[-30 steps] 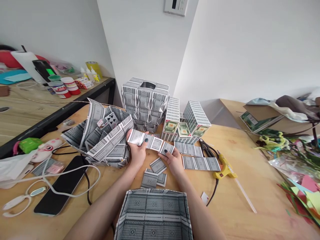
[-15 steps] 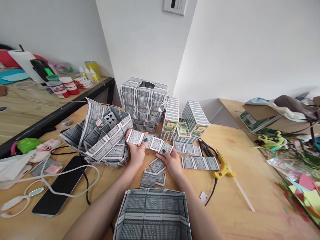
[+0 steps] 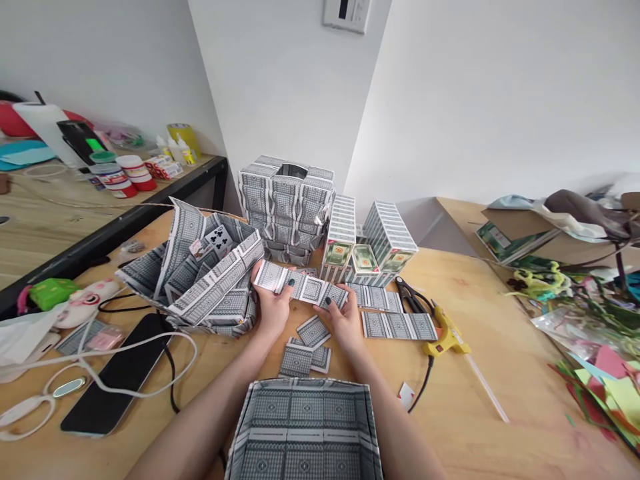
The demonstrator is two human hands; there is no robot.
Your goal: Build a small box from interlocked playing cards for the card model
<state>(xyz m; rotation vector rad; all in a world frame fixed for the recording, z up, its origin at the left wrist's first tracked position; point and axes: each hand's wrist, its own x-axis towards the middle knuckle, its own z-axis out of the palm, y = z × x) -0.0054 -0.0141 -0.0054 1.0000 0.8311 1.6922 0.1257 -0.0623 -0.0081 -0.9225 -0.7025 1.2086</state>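
Note:
A strip of joined playing cards (image 3: 313,289), backs up, is stretched between my two hands. My left hand (image 3: 274,305) grips its left end, thumb on top. At the right end my right hand (image 3: 343,317) pinches the strip, with the thumb over the last card. Just below lie several loose playing cards (image 3: 296,360) on the table. Two flat card strips (image 3: 399,326) rest to the right of my right hand. Nearest to me, between my forearms, stands an open box made of playing cards (image 3: 306,437).
Left stands a card-made box (image 3: 210,327) filled with card pieces; behind is a tall card structure (image 3: 286,207). Stacked card packs (image 3: 343,227) are at the back. Scissors (image 3: 413,295) and a yellow glue gun (image 3: 447,337) lie right. A black phone (image 3: 117,380) and white cable are left.
Hardly anything differs. The right end of the strip has shifted slightly in my right hand, and the whole view has moved a little.

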